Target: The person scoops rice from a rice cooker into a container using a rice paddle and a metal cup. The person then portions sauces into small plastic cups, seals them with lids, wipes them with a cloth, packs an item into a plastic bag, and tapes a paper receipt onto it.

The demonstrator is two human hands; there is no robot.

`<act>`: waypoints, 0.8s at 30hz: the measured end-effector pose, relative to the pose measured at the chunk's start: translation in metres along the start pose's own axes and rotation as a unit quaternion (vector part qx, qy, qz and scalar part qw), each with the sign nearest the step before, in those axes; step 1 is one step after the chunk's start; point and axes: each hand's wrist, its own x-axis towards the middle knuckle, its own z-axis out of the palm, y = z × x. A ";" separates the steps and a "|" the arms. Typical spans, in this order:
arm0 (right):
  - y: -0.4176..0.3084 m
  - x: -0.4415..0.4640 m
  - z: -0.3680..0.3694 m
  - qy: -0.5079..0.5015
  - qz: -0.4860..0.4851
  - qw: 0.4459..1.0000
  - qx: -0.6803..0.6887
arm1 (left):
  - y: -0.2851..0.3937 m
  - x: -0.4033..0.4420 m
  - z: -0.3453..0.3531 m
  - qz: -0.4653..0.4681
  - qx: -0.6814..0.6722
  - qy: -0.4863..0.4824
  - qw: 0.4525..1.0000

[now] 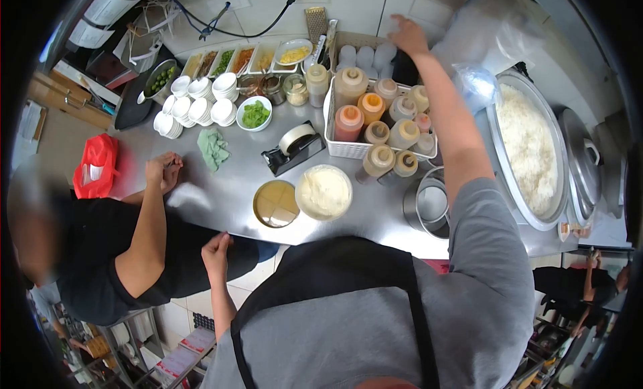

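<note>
Apron [348, 258]: black, worn over my gray shirt [335, 329] across the bottom of the frame.
Left hand [216, 255]: mine, just off the surface's near edge, left of centre, fingers bent inward; I cannot tell how far they close or whether they pinch anything.
Right hand [408, 35]: mine, at the end of my stretched arm, upper middle, fingers reaching out and parted, close to the back wall [355, 14].
Bin [339, 38]: just below and left of my right hand, behind the basket, with what look like clear cups [365, 57] and something black [404, 67] in it.
Basket [347, 148]: white, right of centre, packed with sauce bottles [349, 123]; two more bottles [379, 160] stand just outside its near side.
Surface [375, 228]: shiny metal; nearest me sit a tub [348, 205] of pale creamy mix and, beside it, a round dish or lid [275, 204].
Tape dispenser [293, 151]: between the tub and the basket.
Rice [529, 148]: heaped in a large oval vessel, right of the frame.
Co-worker: at the left, black top [100, 255], hands [164, 169] together over the surface near a green cloth [213, 149].
</note>
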 end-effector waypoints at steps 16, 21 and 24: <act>-0.237 -0.245 -0.120 -0.048 -0.131 0.831 0.539 | 0.191 -0.002 0.094 0.005 -0.600 -0.440 0.668; -0.225 -0.264 -0.091 -0.134 0.002 0.867 0.479 | 0.147 0.007 0.069 0.038 -0.451 -0.414 0.789; -0.220 -0.276 -0.041 -0.205 -0.032 0.949 0.239 | 0.125 0.003 0.061 0.028 -0.436 -0.348 0.830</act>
